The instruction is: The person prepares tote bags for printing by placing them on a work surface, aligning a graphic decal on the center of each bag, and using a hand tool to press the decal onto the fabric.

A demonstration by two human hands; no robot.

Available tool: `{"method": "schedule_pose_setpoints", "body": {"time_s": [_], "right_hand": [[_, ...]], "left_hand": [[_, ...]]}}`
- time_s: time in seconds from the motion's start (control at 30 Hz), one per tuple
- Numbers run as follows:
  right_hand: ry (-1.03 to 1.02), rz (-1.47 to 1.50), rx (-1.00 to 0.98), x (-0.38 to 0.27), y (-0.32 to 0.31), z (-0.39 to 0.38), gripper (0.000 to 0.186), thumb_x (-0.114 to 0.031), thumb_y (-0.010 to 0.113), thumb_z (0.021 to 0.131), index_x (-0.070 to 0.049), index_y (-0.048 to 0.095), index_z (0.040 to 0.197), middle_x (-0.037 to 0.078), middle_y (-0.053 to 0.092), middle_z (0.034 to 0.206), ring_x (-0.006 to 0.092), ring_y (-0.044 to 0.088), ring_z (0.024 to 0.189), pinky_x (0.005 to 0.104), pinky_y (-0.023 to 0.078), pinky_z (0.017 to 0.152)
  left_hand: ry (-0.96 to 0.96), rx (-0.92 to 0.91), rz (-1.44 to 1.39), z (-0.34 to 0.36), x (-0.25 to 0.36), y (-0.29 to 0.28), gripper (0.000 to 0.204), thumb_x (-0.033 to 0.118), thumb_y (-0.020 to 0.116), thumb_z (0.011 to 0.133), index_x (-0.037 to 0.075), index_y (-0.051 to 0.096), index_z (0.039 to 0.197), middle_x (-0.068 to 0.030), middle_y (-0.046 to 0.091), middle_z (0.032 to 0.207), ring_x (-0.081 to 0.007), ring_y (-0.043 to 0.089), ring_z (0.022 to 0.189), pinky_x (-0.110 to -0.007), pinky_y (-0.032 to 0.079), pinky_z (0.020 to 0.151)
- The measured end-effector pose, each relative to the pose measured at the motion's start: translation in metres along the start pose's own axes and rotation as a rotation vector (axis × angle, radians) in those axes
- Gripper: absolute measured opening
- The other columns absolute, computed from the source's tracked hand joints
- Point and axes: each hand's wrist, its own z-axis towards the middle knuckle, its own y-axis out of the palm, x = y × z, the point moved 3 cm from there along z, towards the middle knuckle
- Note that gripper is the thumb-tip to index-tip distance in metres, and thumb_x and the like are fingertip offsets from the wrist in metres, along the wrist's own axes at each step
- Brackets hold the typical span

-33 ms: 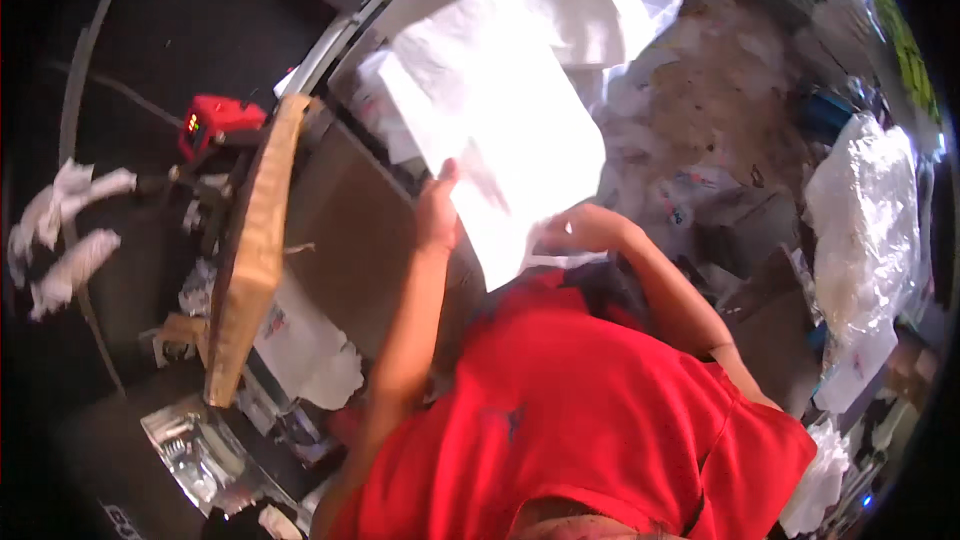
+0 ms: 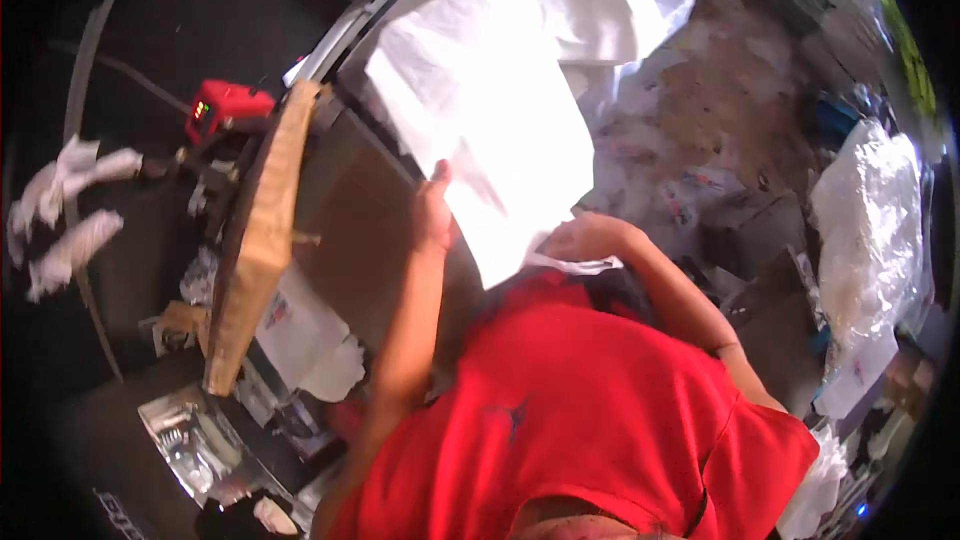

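Observation:
A large white sheet (image 2: 510, 130), glaring in the light and too bright to tell whether it is paper or thin plastic, slopes down toward my red shirt. My left hand (image 2: 433, 212) grips its left edge, thumb on top and the fingers hidden underneath. At the near right corner, my right hand (image 2: 585, 239) has its fingers curled in and pressed on the sheet's edge. A narrow white strip pokes out below that hand. Beyond the sheet lies more white material (image 2: 590, 0), partly under it, beside a clear plastic bin edge.
Left of me stands a tan cardboard edge (image 2: 262, 240), with a red device (image 2: 228, 108) behind it. A clear tray with metal pieces (image 2: 195, 445) sits at lower left. Clear plastic wrapping (image 2: 870, 230) hangs at right. Scraps litter the brown floor (image 2: 720, 70).
The sheet's far left corner has shifted slightly left and down. My right fingers have curled a little more at its near corner. The whole view has turned slightly.

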Motion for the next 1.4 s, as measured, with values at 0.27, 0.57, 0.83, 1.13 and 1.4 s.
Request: {"method": "schedule_pose_setpoints", "body": {"time_s": [0.27,0.57,0.83,1.13,1.4], "right_hand": [[0.097,0.182,-0.194,-0.090,0.090,0.053,0.038,-0.041,0.060,0.088,-0.007,0.067,0.104,0.014,0.070,0.093,0.0273,0.068,0.085,0.0371,0.052,0.076],[0.253,-0.021,0.642,-0.152,0.113,0.089,0.022,-0.023,0.069,0.080,-0.002,0.067,0.086,0.018,0.067,0.076,0.0303,0.067,0.070,0.0391,0.051,0.064],[0.133,-0.267,0.827,-0.133,0.122,0.143,0.030,-0.020,0.073,0.076,-0.001,0.063,0.098,0.020,0.063,0.094,0.0354,0.061,0.095,0.0430,0.049,0.085],[0.265,-0.376,0.639,-0.093,0.098,0.205,0.033,-0.026,0.077,0.066,0.000,0.068,0.084,0.023,0.067,0.088,0.0383,0.065,0.086,0.0436,0.052,0.078],[0.239,-0.391,0.559,-0.129,0.046,0.239,0.028,-0.027,0.073,0.067,-0.004,0.072,0.083,0.018,0.070,0.085,0.0348,0.068,0.083,0.0422,0.054,0.077]], "left_hand": [[0.134,0.433,0.151,-0.115,0.000,-0.254,0.054,0.038,0.065,0.089,-0.006,0.056,0.117,-0.0135,0.064,0.106,-0.0234,0.062,0.096,-0.036,0.049,0.085],[0.074,0.639,0.062,-0.143,-0.050,-0.376,0.044,0.035,0.062,0.091,0.001,0.055,0.117,-0.0104,0.062,0.108,-0.0201,0.060,0.096,-0.034,0.048,0.084],[0.291,0.735,0.648,-0.173,-0.049,-0.402,0.023,0.023,0.071,0.080,0.000,0.067,0.080,-0.0066,0.065,0.068,-0.0135,0.058,0.061,-0.032,0.045,0.058],[0.320,0.888,0.814,-0.179,-0.072,-0.417,0.028,0.030,0.079,0.074,0.003,0.070,0.076,-0.0107,0.066,0.065,-0.0195,0.061,0.057,-0.035,0.045,0.056],[0.351,0.881,0.929,-0.143,-0.035,-0.428,0.025,0.031,0.079,0.072,0.008,0.073,0.077,-0.0096,0.069,0.070,-0.0255,0.067,0.065,-0.036,0.049,0.060]]}}
